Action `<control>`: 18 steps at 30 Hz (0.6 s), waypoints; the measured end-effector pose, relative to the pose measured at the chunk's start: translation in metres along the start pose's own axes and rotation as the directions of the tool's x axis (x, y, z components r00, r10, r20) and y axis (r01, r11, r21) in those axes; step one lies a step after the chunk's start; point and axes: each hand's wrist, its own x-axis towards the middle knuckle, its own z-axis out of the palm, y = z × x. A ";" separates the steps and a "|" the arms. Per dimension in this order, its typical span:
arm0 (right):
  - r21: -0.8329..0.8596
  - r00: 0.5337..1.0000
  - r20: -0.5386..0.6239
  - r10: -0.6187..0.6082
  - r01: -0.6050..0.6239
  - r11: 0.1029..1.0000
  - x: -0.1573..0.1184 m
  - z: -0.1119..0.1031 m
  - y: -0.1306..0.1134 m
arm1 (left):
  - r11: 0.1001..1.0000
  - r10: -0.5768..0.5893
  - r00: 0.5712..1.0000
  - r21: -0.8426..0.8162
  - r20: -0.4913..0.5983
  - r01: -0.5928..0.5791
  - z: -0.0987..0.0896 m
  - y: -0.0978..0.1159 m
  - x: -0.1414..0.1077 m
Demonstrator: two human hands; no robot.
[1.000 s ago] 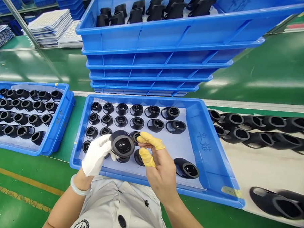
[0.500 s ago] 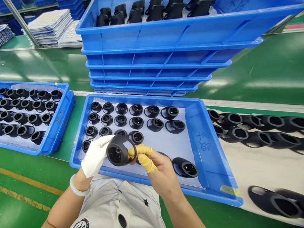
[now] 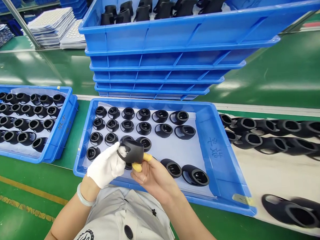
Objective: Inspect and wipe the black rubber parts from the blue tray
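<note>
A matte black plastic housing with a ring-like opening [image 3: 133,151] is held between my two hands, above the middle blue tray [image 3: 230,180]. My left hand [image 3: 106,166], in a white glove, grips its ring end. Yellow finger cots cover fingertips of my right hand [image 3: 151,175], which pinches the housing's other end. Below and behind, black housings of the same kind stand in rows on white paper in the tray. Two of them, one being the near-right housing [image 3: 195,175], sit right of my right hand. The held housing hides part of the rows.
Another blue tray [image 3: 51,151] of black housings stands at left. Behind rises a stack of blue trays [image 3: 157,60], its top one holding more black parts. At right, black housings [image 3: 272,145] lie in rows on a white surface. White sheets [image 3: 52,27] are piled at back left.
The housing has been turned over between my hands: its glossy opening faced me, now its matte side does. My left hand has shifted onto the ring; my right hand has moved to the other end.
</note>
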 end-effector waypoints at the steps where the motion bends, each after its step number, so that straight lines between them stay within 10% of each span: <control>1: 0.008 1.000 -0.005 0.010 -0.010 1.000 0.002 -0.001 0.001 | 1.000 -0.004 1.000 -0.001 0.003 0.004 0.001 0.000 -0.001; 12: -0.213 0.997 0.007 0.073 -0.070 0.975 0.006 -0.001 0.005 | 0.891 0.141 0.956 0.387 0.256 -0.235 -0.005 -0.003 -0.008; 18: -0.437 0.967 -0.033 -0.252 0.213 0.874 0.006 -0.004 0.001 | 0.553 0.224 0.939 0.759 0.260 -0.343 -0.001 -0.003 -0.021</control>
